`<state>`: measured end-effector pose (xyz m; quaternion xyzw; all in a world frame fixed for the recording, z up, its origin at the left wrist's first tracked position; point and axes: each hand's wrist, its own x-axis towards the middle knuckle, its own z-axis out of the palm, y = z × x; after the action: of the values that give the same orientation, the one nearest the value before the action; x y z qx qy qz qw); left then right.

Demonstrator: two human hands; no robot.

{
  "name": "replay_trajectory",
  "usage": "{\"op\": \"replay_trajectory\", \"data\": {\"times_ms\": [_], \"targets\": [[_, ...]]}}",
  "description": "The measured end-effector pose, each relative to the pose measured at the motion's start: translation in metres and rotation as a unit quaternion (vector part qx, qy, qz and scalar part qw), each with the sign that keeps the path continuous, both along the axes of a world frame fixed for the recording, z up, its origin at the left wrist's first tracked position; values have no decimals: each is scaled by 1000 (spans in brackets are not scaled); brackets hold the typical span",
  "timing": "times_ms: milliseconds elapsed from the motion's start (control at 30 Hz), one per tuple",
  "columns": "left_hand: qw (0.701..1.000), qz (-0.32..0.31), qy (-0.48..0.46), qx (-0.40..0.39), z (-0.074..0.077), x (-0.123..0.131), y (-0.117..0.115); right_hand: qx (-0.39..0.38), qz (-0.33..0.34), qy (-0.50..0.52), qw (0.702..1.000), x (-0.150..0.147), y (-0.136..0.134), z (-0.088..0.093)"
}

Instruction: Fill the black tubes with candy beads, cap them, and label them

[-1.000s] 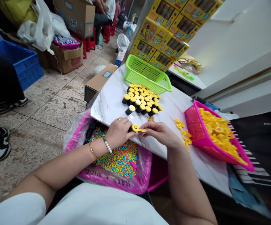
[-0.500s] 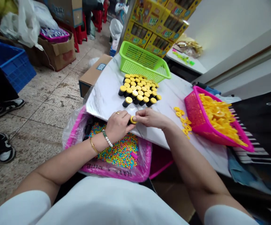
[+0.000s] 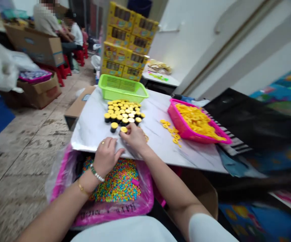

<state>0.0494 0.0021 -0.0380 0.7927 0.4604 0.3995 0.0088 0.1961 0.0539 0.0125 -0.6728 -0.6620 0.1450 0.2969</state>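
Note:
My right hand (image 3: 134, 137) pinches a small black bottle with a yellow cap (image 3: 123, 129) at the near side of the white table (image 3: 153, 148). Just beyond it stand several more yellow-capped black bottles (image 3: 121, 114), upright and packed close together; one (image 3: 114, 126) sits slightly apart at the left. My left hand (image 3: 106, 154) hovers at the table's near edge with fingers spread and nothing in them. Below that hand, a pink tray (image 3: 149, 191) lined with clear plastic holds many small coloured balls (image 3: 117, 181) and a small pink piece (image 3: 135, 182).
A green basket (image 3: 122, 94) stands behind the bottles, with stacked yellow boxes (image 3: 125, 58) beyond. On the right is a pink basket (image 3: 183, 129) of yellow plastic parts, with loose yellow rings (image 3: 174, 134) beside it. A cardboard box (image 3: 76, 104) touches the table's left side. People sit farther back.
My right hand has carried the capped bottle away from me, towards the group. My left hand has let go of it and opened. The view has tilted up, showing more of the room.

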Motion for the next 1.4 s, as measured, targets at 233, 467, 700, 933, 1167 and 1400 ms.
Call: {"op": "replay_trajectory", "data": {"times_ms": [233,467,700,933,1167,1400], "targets": [[993,-35,-97,-59,11,-10,10,35,24,9,999,5,12,-3],[829,-84,-301,-464,42,-18,38,-27,228,81,970,18,-20,-2],[767,-106,-286,-564,55,-9,41,-53,218,111,968,12,-26,-3],[752,-99,-333,-559,57,-14,38,-28,125,81,988,5,-21,-7],[858,-115,-238,-441,39,-26,8,37,8,-62,997,-2,14,2],[932,-47,127,-336,9,-100,-37,78,-74,-137,985,92,-36,3]]}}
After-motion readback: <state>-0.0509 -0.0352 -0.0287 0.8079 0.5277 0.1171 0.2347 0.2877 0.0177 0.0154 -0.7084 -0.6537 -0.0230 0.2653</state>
